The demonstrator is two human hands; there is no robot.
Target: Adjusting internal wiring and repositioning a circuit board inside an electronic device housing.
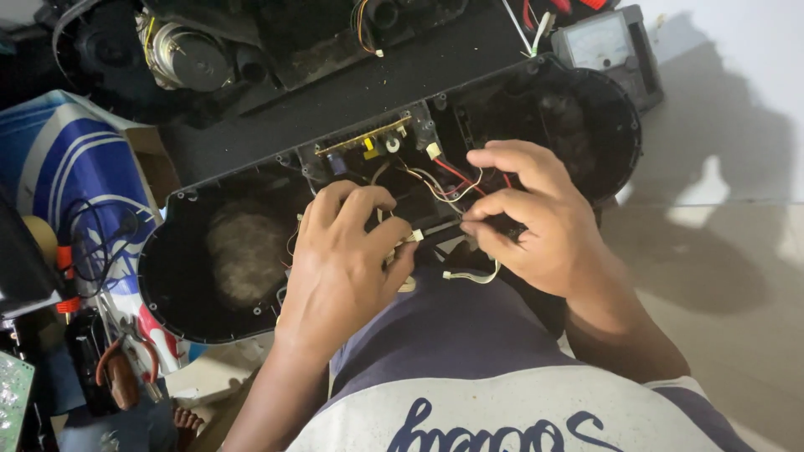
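At far left a blue-and-white carton (59, 159) lies beside the black speaker housing (209, 318). The left hand (343, 259) comes up from below, wrist straight, knuckles upward, fingers curled; its grip pinches a small white connector (413, 237) between thumb and forefinger, just over the housing's middle. Behind it sits a circuit board (364, 138) with red and white wires (452, 176). The right hand (528, 218) angles in from the lower right, fingertips pressed together on a dark part I cannot make out. A grey meter (607, 46) lies at upper right.

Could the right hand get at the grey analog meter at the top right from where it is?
Probably yes: the right hand is pinching wires, and the grey analog meter lies beyond the black plastic casing, nothing covering it.
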